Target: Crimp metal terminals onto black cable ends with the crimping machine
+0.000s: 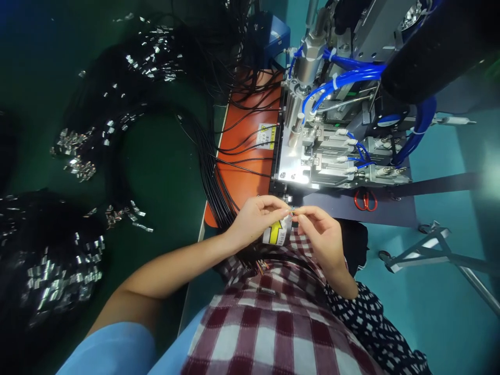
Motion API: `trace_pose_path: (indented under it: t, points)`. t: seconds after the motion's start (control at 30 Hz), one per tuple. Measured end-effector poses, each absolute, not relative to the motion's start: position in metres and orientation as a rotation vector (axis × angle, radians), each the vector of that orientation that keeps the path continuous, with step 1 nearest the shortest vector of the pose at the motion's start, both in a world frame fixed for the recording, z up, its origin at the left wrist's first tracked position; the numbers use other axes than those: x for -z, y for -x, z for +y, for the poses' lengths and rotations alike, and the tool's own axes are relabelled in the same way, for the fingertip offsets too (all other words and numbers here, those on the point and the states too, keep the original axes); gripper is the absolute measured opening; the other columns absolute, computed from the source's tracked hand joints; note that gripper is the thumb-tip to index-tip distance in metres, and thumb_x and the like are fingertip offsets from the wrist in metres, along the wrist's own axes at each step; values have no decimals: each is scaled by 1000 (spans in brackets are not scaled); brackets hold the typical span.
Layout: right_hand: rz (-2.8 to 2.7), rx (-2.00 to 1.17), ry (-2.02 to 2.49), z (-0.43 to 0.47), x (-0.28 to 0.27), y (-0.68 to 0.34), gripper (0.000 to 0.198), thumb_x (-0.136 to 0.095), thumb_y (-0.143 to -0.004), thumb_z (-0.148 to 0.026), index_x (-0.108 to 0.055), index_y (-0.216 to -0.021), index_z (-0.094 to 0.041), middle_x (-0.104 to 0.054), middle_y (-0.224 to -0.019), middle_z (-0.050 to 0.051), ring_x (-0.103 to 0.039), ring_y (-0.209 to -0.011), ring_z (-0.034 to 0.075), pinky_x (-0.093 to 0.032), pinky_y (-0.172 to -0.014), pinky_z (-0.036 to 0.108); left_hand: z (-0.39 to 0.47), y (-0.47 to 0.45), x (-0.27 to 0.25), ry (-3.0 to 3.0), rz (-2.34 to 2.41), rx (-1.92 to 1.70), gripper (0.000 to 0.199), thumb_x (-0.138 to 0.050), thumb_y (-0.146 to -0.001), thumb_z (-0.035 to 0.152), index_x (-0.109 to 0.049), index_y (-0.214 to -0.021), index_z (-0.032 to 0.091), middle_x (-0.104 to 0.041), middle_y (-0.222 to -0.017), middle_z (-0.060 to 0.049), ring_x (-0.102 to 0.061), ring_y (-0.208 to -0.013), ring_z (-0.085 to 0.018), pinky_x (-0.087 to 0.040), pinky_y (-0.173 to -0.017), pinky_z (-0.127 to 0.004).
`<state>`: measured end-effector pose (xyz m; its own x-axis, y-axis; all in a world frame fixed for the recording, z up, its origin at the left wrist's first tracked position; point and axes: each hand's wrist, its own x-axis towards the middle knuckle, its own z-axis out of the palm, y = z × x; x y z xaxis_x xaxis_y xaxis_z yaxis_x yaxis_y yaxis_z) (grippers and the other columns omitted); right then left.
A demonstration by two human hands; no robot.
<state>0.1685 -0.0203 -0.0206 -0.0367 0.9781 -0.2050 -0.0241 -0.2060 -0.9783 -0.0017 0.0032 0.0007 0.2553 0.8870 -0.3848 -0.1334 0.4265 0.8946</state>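
My left hand [255, 219] and my right hand [322, 234] meet fingertip to fingertip in front of the machine's front edge. Both are closed in a pinch on thin coloured wires [292, 211], which look like the stripped end of a cable; most of them are covered by the fingers. Just below the fingers is a white label with a yellow arrow [275, 233]. A bundle of black cables [213, 182] runs down beside my left wrist. More bare coloured wire ends [262, 267] lie at my lap, against the checked apron [269, 312].
A metal machine [308, 156] with blue air tubes [347, 78] stands ahead over an orange surface [244, 177], with several black cables leading into it. Red-handled scissors [366, 201] lie to the right. Heaps of black cables with shiny ends [64, 271] cover the left side.
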Motion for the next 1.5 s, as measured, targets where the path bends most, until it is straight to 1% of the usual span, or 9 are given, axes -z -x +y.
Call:
trace_pose_path:
  t: [0.1, 0.33, 0.47, 0.6, 0.77, 0.9, 1.2, 1.33, 1.5]
  points:
    - [-1117, -1371, 1310, -21, 22, -167, 10, -69, -83, -29, -72, -88, -21, -71, -78, 1, -56, -56, 10, -50, -54, 24, 2, 2, -1, -879, 1072, -838, 16, -76, -77, 27, -72, -82, 13, -69, -77, -2, -61, -70, -10, -48, -63, -20]
    - [-1185, -1281, 1308, -21, 24, -167, 6, -69, -85, -26, -72, -88, -22, -69, -78, 0, -56, -59, 10, -45, -54, 24, 1, 2, -1, -901, 1078, -828, 14, -75, -78, 25, -69, -81, 13, -67, -75, -1, -60, -66, -9, -46, -60, -19]
    - [-1230, -1217, 1315, -21, 26, -168, 5, -69, -86, -25, -71, -89, -22, -67, -80, 1, -56, -63, 12, -45, -55, 26, 0, 2, -2, -923, 1097, -819, 12, -73, -79, 23, -70, -83, 12, -68, -78, -2, -61, -69, -9, -47, -63, -19]
    - [-1362, -979, 1322, -24, 25, -169, 7, -67, -87, -20, -70, -92, -22, -65, -84, 1, -57, -69, 13, -45, -59, 27, -1, 1, -3, -983, 1124, -838, 10, -72, -79, 21, -71, -83, 12, -68, -75, -1, -60, -66, -9, -46, -60, -20]
    - [-1515, -788, 1277, -29, 21, -169, 18, -65, -87, -12, -71, -100, -23, -64, -85, 1, -57, -72, 14, -46, -61, 28, -2, 1, -1, -1055, 1126, -853, 12, -71, -80, 21, -73, -88, 13, -71, -81, -4, -63, -72, -11, -49, -65, -22]
    - [-1544, -752, 1277, -31, 20, -169, 22, -65, -87, -11, -71, -103, -23, -66, -86, 1, -59, -73, 14, -48, -61, 29, -2, 1, 1, -1084, 1114, -860, 11, -70, -80, 22, -73, -86, 13, -72, -86, -5, -66, -79, -14, -52, -72, -24]
    - [-1635, -626, 1258, -36, 22, -171, 21, -63, -87, -14, -70, -102, -26, -69, -87, 3, -63, -76, 18, -53, -64, 35, -3, 1, 1, -1150, 1130, -872, 11, -68, -82, 24, -73, -86, 14, -71, -86, -6, -65, -80, -15, -52, -73, -26]
    - [-1587, -635, 1292, -35, 21, -172, 27, -63, -88, -12, -70, -109, -26, -68, -88, 3, -61, -75, 17, -52, -60, 31, -3, 1, 1, -1201, 1156, -863, 12, -67, -82, 24, -73, -85, 14, -68, -84, -5, -62, -75, -14, -49, -68, -26]
    - [-1643, -645, 1236, -35, 22, -172, 30, -63, -86, -8, -71, -109, -27, -71, -93, 3, -64, -81, 18, -53, -66, 33, -4, 0, -1, -1258, 1191, -846, 11, -66, -82, 24, -73, -84, 15, -65, -79, -3, -56, -69, -13, -45, -63, -25]
